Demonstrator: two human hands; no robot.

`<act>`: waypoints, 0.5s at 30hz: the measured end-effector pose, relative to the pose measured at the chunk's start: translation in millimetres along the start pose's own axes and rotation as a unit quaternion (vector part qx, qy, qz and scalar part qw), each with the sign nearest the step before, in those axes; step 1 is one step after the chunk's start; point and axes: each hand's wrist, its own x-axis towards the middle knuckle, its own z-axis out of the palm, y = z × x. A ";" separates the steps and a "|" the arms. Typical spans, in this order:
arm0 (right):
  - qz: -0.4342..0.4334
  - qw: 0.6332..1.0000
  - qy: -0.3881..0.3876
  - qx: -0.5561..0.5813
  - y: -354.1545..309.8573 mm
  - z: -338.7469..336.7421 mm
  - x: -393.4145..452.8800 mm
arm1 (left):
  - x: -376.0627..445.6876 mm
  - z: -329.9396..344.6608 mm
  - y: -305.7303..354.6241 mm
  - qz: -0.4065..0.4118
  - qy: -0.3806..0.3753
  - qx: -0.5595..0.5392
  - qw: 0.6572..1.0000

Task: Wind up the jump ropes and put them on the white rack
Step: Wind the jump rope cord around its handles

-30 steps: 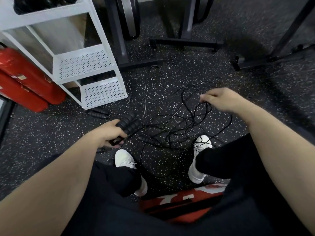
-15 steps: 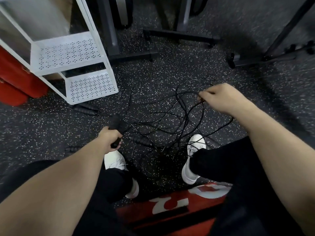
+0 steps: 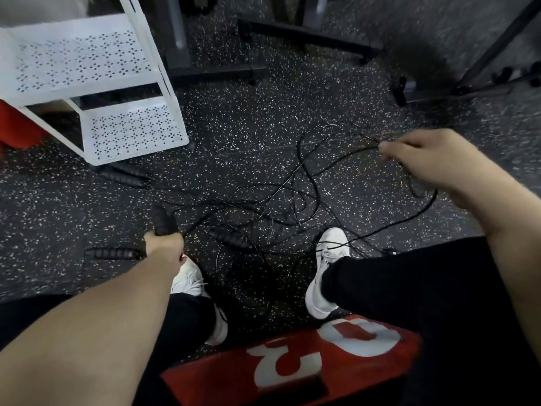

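A red mat [image 3: 292, 367] with white lettering lies nearest, just behind two white sneakers [image 3: 328, 276]. The left hand [image 3: 164, 244] has its grip curled round black jump-rope handles [image 3: 164, 219], apparently two, though blur hides the count. Thin black jump ropes [image 3: 281, 206] sprawl tangled on the speckled floor [image 3: 263, 112], with loose handles [image 3: 112, 254] beside the left hand. The right hand [image 3: 427, 159], raised, has its grip pinching a cord strand. Beyond, to the left, stands the white rack [image 3: 131, 130] with perforated shelves.
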 end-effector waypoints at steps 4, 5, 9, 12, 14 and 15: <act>0.004 0.998 0.034 0.043 2.2 5.6 9.1 | 9.4 11.4 -8.7 -0.012 -0.037 0.013 0.999; 0.007 0.998 0.029 0.050 2.0 7.1 9.8 | 11.3 13.9 -10.8 -0.019 -0.047 0.021 0.999; 0.020 0.992 0.049 0.112 1.1 8.0 10.0 | 24.2 23.5 -22.0 -0.058 -0.069 0.043 0.995; 0.037 0.977 0.093 0.188 -2.7 3.2 10.1 | 33.1 28.3 -29.7 -0.073 -0.070 0.063 0.993; 0.041 0.970 0.093 0.220 -4.2 3.3 12.4 | 41.3 31.4 -35.2 -0.090 -0.085 0.082 0.989; 0.043 0.972 0.090 0.212 -5.0 4.5 13.1 | 45.5 33.8 -38.5 -0.097 -0.094 0.093 0.986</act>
